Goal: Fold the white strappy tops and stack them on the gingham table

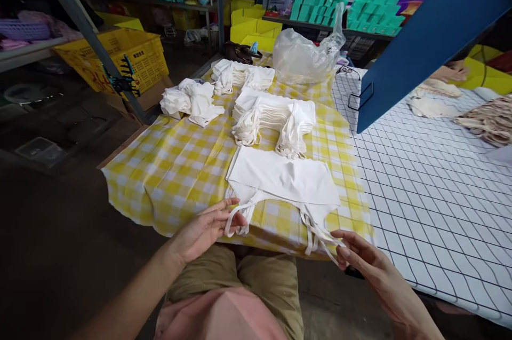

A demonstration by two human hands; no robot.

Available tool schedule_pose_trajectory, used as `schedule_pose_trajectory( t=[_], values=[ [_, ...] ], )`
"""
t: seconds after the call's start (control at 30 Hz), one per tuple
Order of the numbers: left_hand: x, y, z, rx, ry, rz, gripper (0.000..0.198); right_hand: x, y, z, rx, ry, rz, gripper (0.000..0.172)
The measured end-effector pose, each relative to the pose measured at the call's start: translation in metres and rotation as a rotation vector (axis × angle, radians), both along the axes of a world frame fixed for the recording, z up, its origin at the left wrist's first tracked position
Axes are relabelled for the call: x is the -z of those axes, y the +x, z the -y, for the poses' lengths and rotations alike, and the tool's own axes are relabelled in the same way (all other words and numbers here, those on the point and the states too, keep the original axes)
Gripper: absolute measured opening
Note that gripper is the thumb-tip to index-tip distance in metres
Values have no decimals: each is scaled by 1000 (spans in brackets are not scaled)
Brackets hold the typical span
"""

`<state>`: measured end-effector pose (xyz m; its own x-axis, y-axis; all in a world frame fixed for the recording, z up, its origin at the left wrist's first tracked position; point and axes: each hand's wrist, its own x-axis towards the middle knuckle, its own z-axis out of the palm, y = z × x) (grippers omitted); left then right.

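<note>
A white strappy camisole top [286,174] lies flat on the near part of the yellow checked cloth [160,169], its straps pointing toward me. It seems to rest on at least one more like it. My left hand [214,222] has a left strap looped at its lightly curled fingers. On the other side, my right hand [358,254] pinches a right strap between thumb and fingers and draws it out past the table's front edge. Just beyond lies a neat stack of the same white tops [276,110], straps bunched at two corners.
Farther back are another white stack [244,76], a crumpled white pile [192,100] and a clear plastic bag [300,54]. A blue slanted panel [424,46] rises on the right over a grid-patterned table [424,190]. A yellow crate [136,57] stands left, beside a metal post.
</note>
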<state>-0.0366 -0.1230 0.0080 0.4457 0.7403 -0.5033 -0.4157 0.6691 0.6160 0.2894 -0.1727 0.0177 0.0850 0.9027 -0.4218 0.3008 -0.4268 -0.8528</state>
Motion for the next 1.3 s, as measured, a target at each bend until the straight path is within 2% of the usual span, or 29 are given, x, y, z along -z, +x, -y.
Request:
schedule_pose_trajectory(
  t=[0.1,0.2,0.3,0.37,0.5,0.6,0.67,0.77,0.87,0.97,1.1,1.3],
  values=[
    [3,3,8,34,37,-79,45,2,-1,2,-26,22,19,44],
    [6,7,16,246,124,-191,58,1,-2,7,-140,-8,49,45],
    [3,7,9,432,332,-484,55,0,5,6,-280,-50,97,46],
    [-1,6,-10,440,513,-779,43,1,15,-3,-254,-25,198,47],
    [1,12,-75,280,806,-1274,29,10,34,-48,-56,145,440,40],
    [13,28,-123,195,859,-1484,22,22,36,-95,49,266,565,31],
    [22,39,-144,181,836,-1565,19,32,33,-124,130,300,675,30],
    [28,50,-158,152,758,-1648,23,47,26,-155,182,319,803,37],
    [32,52,-164,134,712,-1667,25,59,21,-167,172,332,831,45],
    [38,46,-173,120,694,-1608,19,67,21,-169,178,383,825,46],
    [45,42,-183,50,663,-1502,15,71,23,-166,258,415,731,45],
    [45,43,-180,-56,713,-1414,10,72,23,-165,295,481,705,43]
  ],
)
